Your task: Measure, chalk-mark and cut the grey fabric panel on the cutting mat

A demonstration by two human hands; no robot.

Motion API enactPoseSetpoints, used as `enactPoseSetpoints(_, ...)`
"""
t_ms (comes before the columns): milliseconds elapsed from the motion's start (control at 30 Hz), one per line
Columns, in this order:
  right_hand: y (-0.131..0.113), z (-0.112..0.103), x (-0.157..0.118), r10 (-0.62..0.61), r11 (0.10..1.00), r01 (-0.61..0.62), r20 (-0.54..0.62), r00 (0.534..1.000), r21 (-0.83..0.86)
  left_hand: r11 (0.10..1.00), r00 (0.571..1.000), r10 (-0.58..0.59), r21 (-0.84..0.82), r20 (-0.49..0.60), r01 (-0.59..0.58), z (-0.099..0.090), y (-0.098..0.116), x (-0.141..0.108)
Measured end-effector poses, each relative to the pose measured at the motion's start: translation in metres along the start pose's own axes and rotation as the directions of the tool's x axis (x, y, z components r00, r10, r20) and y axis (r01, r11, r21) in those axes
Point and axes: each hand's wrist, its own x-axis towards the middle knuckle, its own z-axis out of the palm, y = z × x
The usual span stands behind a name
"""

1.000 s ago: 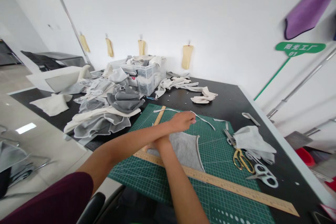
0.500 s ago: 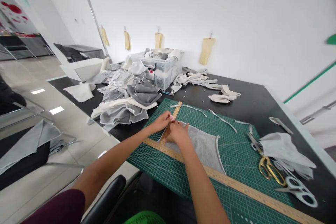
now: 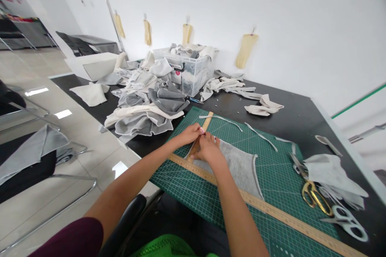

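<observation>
My left hand is closed in a pinch beside the short wooden ruler. Something small and pale pink shows at its fingertips, too small to make out. My right hand presses that ruler down, thumb and fingers set apart along it. Under the ruler and hand lies a piece of grey fabric with a curled right edge. A long wooden ruler crosses the fabric's near edge, at an angle to the short one. All of these rest on a green cutting mat.
Gold-handled scissors and white-handled scissors lie at the right beside grey fabric scraps. A fabric heap and a clear plastic box occupy the back left. Thin fabric strips lie on the mat.
The camera view has shifted slightly. Both hands stay at the short ruler in nearly the same place on the fabric, and the rulers and fabric look unmoved.
</observation>
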Motion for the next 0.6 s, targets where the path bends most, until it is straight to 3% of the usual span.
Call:
enactPoseSetpoints(300, -0.002, -0.001, 0.001, -0.021, 0.999, 0.021, 0.011, 1.0, -0.036, 0.996, 1.0, 0.026, -0.09, -0.012, -0.027, -0.002, -0.006, 0.002)
enactPoseSetpoints(600, -0.006, -0.004, 0.007, -0.048, 0.996, 0.054, 0.085, 0.995, -0.072, 0.984, 0.985, 0.05, -0.159, -0.163, -0.076, -0.005, -0.014, -0.006)
